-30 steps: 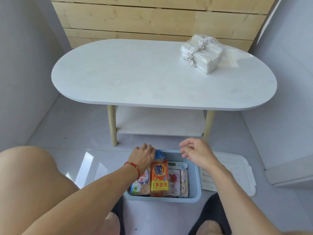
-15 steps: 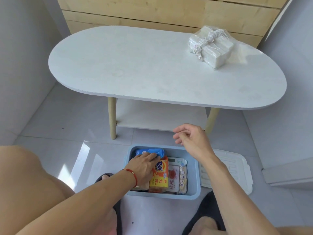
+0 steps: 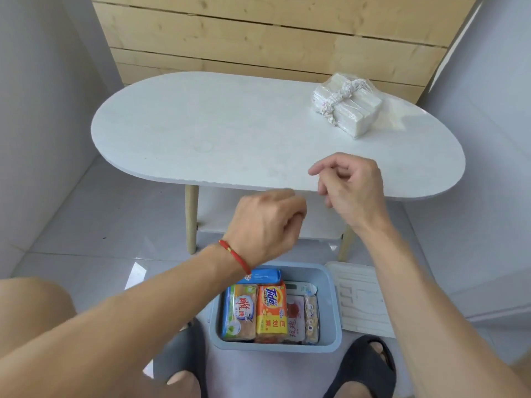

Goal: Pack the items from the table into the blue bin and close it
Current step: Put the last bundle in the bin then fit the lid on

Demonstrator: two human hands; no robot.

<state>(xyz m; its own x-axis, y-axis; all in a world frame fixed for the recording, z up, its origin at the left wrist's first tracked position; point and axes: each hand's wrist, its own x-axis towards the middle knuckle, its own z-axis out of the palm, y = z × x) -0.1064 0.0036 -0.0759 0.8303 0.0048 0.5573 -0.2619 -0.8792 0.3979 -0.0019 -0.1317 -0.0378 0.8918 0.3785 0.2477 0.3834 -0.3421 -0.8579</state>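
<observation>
The blue bin (image 3: 334, 308) stands open on the floor between my feet, packed with several soap and detergent packs, among them an orange Tide pack (image 3: 271, 310). Its white lid (image 3: 359, 300) lies flat on the floor right of it. A clear plastic bundle of white tissue packs (image 3: 349, 106) sits on the white oval table (image 3: 218, 133) at the far right. My left hand (image 3: 267, 225) hovers above the bin, below the table's front edge, fingers loosely curled and empty. My right hand (image 3: 349, 185) is raised at the table's front edge, fingers loosely curled, holding nothing.
The table has wooden legs (image 3: 191, 219) and a lower white shelf (image 3: 316, 222). A wooden plank wall (image 3: 258, 38) is behind it, grey walls on both sides. My feet in dark slippers (image 3: 363, 366) flank the bin on the grey tile floor.
My left hand has let go of the packs in the bin and risen out of it. My right hand has lifted up to the table's front edge.
</observation>
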